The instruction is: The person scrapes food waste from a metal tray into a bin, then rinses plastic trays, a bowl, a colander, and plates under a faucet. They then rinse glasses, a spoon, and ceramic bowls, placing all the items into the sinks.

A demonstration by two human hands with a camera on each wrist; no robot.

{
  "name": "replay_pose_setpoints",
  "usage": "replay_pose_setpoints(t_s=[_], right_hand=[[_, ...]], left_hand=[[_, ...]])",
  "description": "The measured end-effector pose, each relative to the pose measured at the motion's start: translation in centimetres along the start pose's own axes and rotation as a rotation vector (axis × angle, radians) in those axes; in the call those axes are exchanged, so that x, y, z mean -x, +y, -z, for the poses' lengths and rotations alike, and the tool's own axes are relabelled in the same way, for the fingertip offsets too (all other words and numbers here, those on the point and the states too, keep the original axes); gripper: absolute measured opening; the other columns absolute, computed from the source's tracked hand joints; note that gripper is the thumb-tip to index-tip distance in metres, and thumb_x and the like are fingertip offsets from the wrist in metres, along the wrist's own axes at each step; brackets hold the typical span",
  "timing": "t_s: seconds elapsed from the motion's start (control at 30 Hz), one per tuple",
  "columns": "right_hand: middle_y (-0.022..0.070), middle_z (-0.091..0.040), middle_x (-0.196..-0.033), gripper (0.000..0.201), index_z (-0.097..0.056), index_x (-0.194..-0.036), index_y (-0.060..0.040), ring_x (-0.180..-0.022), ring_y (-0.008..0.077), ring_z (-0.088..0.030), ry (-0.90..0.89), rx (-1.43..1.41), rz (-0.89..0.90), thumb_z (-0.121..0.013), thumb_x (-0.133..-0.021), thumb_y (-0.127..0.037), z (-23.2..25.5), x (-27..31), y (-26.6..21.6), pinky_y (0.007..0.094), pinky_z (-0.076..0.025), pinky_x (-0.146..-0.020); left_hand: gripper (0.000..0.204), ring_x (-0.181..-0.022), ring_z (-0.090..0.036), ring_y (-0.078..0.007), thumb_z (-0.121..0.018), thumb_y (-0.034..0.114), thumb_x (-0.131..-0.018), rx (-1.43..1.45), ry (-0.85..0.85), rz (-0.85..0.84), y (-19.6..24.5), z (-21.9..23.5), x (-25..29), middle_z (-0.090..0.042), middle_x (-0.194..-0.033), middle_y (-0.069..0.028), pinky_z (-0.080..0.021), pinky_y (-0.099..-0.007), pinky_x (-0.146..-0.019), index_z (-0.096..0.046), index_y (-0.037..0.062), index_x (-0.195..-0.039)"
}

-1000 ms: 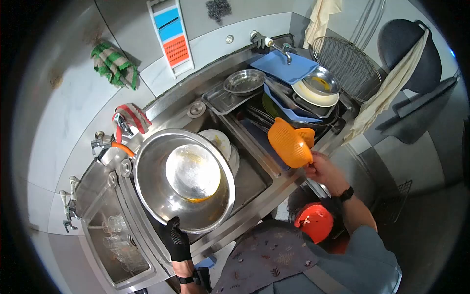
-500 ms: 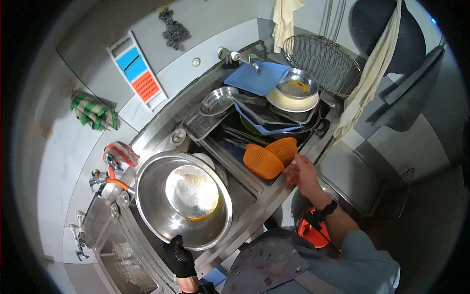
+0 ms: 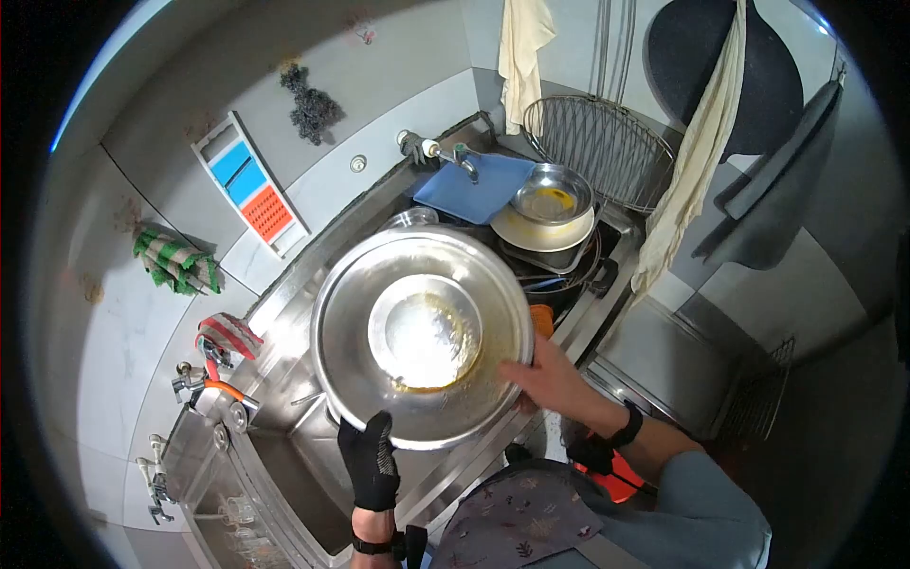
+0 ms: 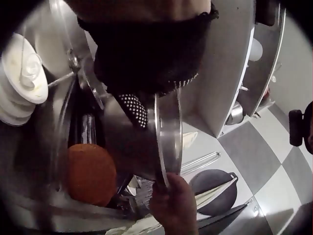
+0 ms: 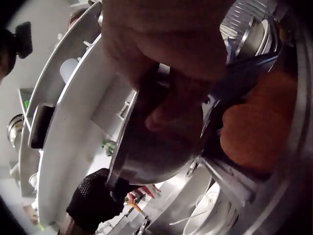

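Both hands grip one large steel basin (image 3: 422, 337) by its rim, held up above the sink edge (image 3: 493, 441) with its hollow facing the head camera. Left hand (image 3: 371, 462), in a black dotted glove, comes up from below; its fingers curl over the near rim, and the left wrist view shows the gloved fingertips (image 4: 133, 108) pressed on the basin's outer wall with the rim edge-on beside them. Right hand (image 3: 548, 376), bare, clamps the rim on the right side, thumb lying inside the bowl and fingers wrapped behind; the right wrist view confirms the fingers (image 5: 171, 105) folded round the metal lip. Right forearm runs back down to the right, a dark watch (image 3: 625, 426) on the wrist. Yellowish residue (image 3: 427, 379) lies round the basin's flat bottom. Orange colander (image 3: 541, 319) peeks out just behind the right-hand rim, mostly hidden by the basin. Beyond it sits a stack of dishes with a small steel bowl (image 3: 552, 197) on top, a blue board (image 3: 471, 189) under the tap (image 3: 463, 157), and a wire basket (image 3: 599, 149) against the wall.
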State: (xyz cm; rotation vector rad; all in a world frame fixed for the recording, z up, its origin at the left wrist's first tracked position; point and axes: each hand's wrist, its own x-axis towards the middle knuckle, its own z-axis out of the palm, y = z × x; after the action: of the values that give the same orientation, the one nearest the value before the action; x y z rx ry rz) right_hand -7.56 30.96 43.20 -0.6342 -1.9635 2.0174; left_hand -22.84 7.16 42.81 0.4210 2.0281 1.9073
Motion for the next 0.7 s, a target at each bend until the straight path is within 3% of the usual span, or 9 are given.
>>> replay_pose_setpoints(t_s=[0.07,0.17,0.2,0.23,0.37,0.43,0.47,0.63,0.7], right_hand=[[0.0142,-0.070,-0.093,0.041,-0.048,-0.132,0.0035,-0.057,0.0146,-0.066,0.142,-0.141,-0.035,-0.057,-0.098,-0.017,1.6,-1.2,0.0,0.0246,-0.052,-0.039],[0.0123,-0.069,-0.083,0.034,-0.051,-0.125,0.0058,-0.050,0.0145,-0.062,0.193,-0.228,0.046,-0.055,-0.096,-0.012,5.1,-2.1,-1.2,0.0270,-0.050,-0.037],[0.0113,-0.067,-0.077,0.030,-0.052,-0.120,0.0054,-0.046,0.0149,-0.060,0.244,-0.290,0.009,-0.056,-0.095,-0.012,6.3,-2.0,-2.1,0.0280,-0.049,-0.036],[0.0103,-0.065,-0.072,0.026,-0.054,-0.114,0.0051,-0.042,0.0153,-0.057,0.287,-0.350,-0.030,-0.057,-0.094,-0.012,7.5,-1.8,-3.2,0.0291,-0.049,-0.035],[0.0036,-0.051,-0.057,0.019,-0.053,-0.100,-0.0008,-0.037,0.0151,-0.049,0.623,-0.356,0.005,-0.060,-0.091,-0.016,10.6,-3.2,-4.9,0.0301,-0.043,-0.034],[0.0008,-0.046,-0.055,0.017,-0.051,-0.094,-0.0035,-0.036,0.0132,-0.044,0.643,-0.398,0.037,-0.061,-0.091,-0.017,12.7,-4.2,-4.7,0.0290,-0.038,-0.033],[0.0001,-0.044,-0.055,0.018,-0.048,-0.089,-0.0053,-0.036,0.0125,-0.041,0.658,-0.387,0.043,-0.062,-0.091,-0.017,13.5,-4.9,-4.4,0.0285,-0.034,-0.033],[0.0016,-0.043,-0.054,0.018,-0.049,-0.085,-0.0057,-0.037,0.0138,-0.042,0.519,-0.452,0.042,-0.062,-0.091,-0.016,13.3,-9.9,-5.2,0.0300,-0.036,-0.035],[0.0029,-0.044,-0.054,0.017,-0.051,-0.084,-0.0046,-0.038,0.0151,-0.045,0.337,-0.377,0.018,-0.062,-0.091,-0.015,11.6,-13.4,-6.4,0.0315,-0.038,-0.036]], left_hand=[[0.043,-0.090,-0.064,-0.0140,-0.064,0.017,-0.096,-0.037,-0.084,-0.076,-0.4,-1.1,-1.3,-0.065,-0.112,-0.0068,-0.051,-0.0275,-0.070,-0.053,0.0009,-0.134],[0.047,-0.102,-0.064,-0.0163,-0.058,0.009,-0.099,-0.060,-0.242,-0.243,2.7,-3.2,-1.3,-0.064,-0.123,-0.0096,-0.056,-0.0315,-0.081,-0.046,0.0010,-0.144],[0.047,-0.103,-0.064,-0.0164,-0.058,0.006,-0.099,0.352,-0.276,0.033,4.4,-4.4,-0.8,-0.062,-0.130,-0.0109,-0.057,-0.0311,-0.084,-0.045,0.0008,-0.145],[0.047,-0.104,-0.064,-0.0167,-0.059,0.005,-0.099,0.147,-0.234,-0.077,3.6,-4.4,-1.3,-0.060,-0.133,-0.0107,-0.056,-0.0294,-0.087,-0.046,0.0005,-0.143],[0.047,-0.107,-0.063,-0.0173,-0.062,0.004,-0.096,0.219,-0.277,0.081,1.1,-2.2,-1.9,-0.062,-0.132,-0.0095,-0.055,-0.0302,-0.091,-0.048,-0.0003,-0.141],[0.045,-0.103,-0.065,-0.0170,-0.062,0.005,-0.096,0.069,-0.315,0.009,-4.3,0.1,-2.9,-0.064,-0.129,-0.0113,-0.059,-0.0320,-0.081,-0.050,0.0000,-0.139],[0.043,-0.098,-0.068,-0.0202,-0.062,0.007,-0.097,0.239,-0.256,0.132,-4.1,0.4,-2.3,-0.065,-0.126,-0.0138,-0.061,-0.0343,-0.073,-0.051,0.0011,-0.137],[0.043,-0.089,-0.072,-0.0270,-0.063,0.008,-0.097,0.329,-0.154,0.268,-6.4,3.8,-1.1,-0.064,-0.127,-0.0167,-0.061,-0.0359,-0.070,-0.051,0.0023,-0.137],[0.042,-0.089,-0.071,-0.0246,-0.064,0.009,-0.096,0.290,-0.129,0.302,-7.0,4.8,-0.8,-0.066,-0.125,-0.0154,-0.061,-0.0350,-0.070,-0.053,0.0032,-0.136]])
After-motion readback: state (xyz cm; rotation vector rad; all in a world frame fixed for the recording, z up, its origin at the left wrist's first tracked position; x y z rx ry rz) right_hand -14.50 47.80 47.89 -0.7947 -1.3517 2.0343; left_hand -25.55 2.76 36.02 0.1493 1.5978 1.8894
